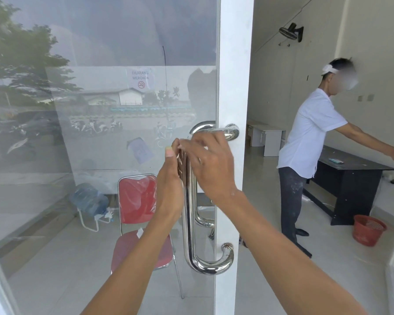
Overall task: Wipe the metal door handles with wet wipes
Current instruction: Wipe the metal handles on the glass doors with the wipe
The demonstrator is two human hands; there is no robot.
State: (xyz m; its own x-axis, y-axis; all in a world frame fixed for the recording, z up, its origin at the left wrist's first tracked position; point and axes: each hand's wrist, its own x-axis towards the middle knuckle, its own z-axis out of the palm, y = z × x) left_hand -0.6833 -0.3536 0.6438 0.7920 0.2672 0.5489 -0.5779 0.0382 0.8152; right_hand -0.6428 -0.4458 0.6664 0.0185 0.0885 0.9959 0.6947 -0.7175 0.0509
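Both hands meet high on the polished steel U-shaped door handle (191, 223), fixed beside the white door frame (234, 87). The left hand (171, 185) and right hand (212, 164) curl round its bar, probably bracing to rub it; no wipe is visible.

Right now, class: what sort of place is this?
Probably an empty shop or office entrance: a frosted glass door with a curved steel pull handle, a no-smoking sign, and a black desk inside.
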